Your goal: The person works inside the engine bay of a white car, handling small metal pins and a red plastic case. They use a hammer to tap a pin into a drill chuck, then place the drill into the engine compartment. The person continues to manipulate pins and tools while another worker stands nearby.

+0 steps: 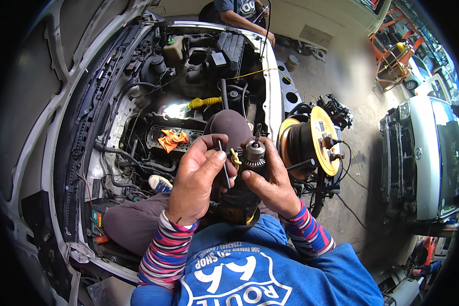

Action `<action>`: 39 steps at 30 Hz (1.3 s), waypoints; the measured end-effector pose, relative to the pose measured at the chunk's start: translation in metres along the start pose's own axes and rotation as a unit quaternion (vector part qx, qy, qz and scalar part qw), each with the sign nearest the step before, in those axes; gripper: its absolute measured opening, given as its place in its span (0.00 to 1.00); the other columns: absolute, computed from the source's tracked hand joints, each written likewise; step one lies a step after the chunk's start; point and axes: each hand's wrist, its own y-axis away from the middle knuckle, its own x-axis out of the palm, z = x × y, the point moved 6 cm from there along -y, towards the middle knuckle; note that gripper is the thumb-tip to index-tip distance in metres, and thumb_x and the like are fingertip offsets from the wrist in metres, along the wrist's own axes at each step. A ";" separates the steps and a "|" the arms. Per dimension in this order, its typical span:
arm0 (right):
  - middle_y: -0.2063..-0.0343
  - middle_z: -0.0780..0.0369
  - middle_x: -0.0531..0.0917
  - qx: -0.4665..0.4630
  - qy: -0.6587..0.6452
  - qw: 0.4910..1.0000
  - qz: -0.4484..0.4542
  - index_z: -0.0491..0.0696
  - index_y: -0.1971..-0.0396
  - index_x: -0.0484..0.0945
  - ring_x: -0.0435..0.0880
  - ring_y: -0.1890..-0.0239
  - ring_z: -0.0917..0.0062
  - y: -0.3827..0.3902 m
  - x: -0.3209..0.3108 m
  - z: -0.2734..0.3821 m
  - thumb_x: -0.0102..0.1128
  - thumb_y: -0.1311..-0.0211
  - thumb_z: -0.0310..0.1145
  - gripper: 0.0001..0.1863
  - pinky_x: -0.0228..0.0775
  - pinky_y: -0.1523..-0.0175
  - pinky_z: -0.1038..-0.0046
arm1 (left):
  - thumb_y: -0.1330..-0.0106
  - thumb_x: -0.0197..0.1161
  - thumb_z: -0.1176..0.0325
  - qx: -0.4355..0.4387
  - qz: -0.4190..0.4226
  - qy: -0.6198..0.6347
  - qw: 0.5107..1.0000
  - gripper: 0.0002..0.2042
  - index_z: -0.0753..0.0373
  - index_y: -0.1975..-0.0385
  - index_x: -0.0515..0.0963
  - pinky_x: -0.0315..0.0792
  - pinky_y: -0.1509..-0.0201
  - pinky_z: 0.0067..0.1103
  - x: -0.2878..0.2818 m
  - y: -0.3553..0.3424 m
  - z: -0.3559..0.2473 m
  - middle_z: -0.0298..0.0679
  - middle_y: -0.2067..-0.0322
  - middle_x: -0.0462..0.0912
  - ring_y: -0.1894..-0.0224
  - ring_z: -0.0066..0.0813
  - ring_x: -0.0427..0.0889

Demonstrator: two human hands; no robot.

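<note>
Held upright over the lap beside the open engine bay [153, 102], the black-and-yellow power drill with silver steel chuck [254, 153] looks heavy, rigid and grippable by its body; the right hand [270, 181] closes around chuck and body, while the left hand [199, 176] pinches a thin black chuck key [223, 163].

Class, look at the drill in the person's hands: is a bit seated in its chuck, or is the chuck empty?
Seated: a dark bit stands up out of the silver chuck, which the right hand grips.

We see an open engine bay [188, 76] beyond the hands, lit by a work lamp [176, 109]; right of them lie concrete floor [357, 132], a cable reel [311, 140] and a parked car [423, 153].
</note>
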 end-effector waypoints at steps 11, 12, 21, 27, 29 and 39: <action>0.48 0.50 0.75 -0.036 0.146 0.984 0.099 0.42 0.35 0.59 0.77 0.45 0.62 0.000 0.010 0.021 0.64 0.30 0.36 0.31 0.68 0.39 0.65 | 0.24 0.55 0.65 -0.120 0.010 0.006 0.993 0.14 0.66 0.46 0.70 0.67 0.82 0.14 -0.007 0.007 -0.018 0.39 0.76 0.81 0.82 0.21 0.78; 0.49 0.50 0.75 -0.030 0.156 0.982 0.105 0.42 0.35 0.59 0.78 0.45 0.62 0.000 0.011 0.023 0.64 0.30 0.37 0.31 0.69 0.40 0.65 | 0.23 0.54 0.63 -0.103 0.025 -0.036 0.994 0.13 0.65 0.46 0.71 0.66 0.83 0.14 -0.004 0.009 -0.021 0.39 0.77 0.81 0.83 0.20 0.77; 0.51 0.46 0.77 -0.088 0.238 0.962 0.104 0.42 0.36 0.60 0.80 0.48 0.49 0.002 0.028 0.046 0.66 0.33 0.34 0.31 0.73 0.46 0.61 | 0.19 0.44 0.50 0.090 -0.032 -0.382 0.919 0.20 0.62 0.59 0.75 0.67 0.78 0.15 -0.006 0.002 -0.034 0.31 0.80 0.72 0.82 0.15 0.70; 0.53 0.44 0.77 -0.100 0.244 0.960 0.097 0.42 0.37 0.60 0.80 0.51 0.45 0.001 0.031 0.046 0.63 0.31 0.35 0.29 0.72 0.49 0.57 | 0.18 0.44 0.54 0.173 -0.112 -0.266 0.942 0.22 0.65 0.70 0.73 0.67 0.71 0.27 -0.004 0.003 -0.018 0.39 0.80 0.73 0.77 0.26 0.73; 0.54 0.44 0.77 -0.086 0.240 0.962 0.096 0.42 0.37 0.60 0.80 0.51 0.45 0.002 0.029 0.042 0.62 0.29 0.36 0.29 0.72 0.49 0.57 | 0.18 0.45 0.55 0.248 -0.127 -0.315 0.908 0.22 0.66 0.70 0.73 0.66 0.73 0.26 0.001 0.009 -0.021 0.38 0.80 0.74 0.79 0.26 0.73; 0.59 0.52 0.80 -0.059 0.129 0.989 0.050 0.42 0.43 0.68 0.81 0.57 0.67 -0.003 0.011 0.028 0.65 0.32 0.37 0.24 0.73 0.50 0.68 | 0.22 0.51 0.64 0.387 -0.092 -0.358 0.845 0.11 0.66 0.56 0.74 0.71 0.71 0.27 0.013 0.006 -0.021 0.42 0.77 0.78 0.77 0.34 0.80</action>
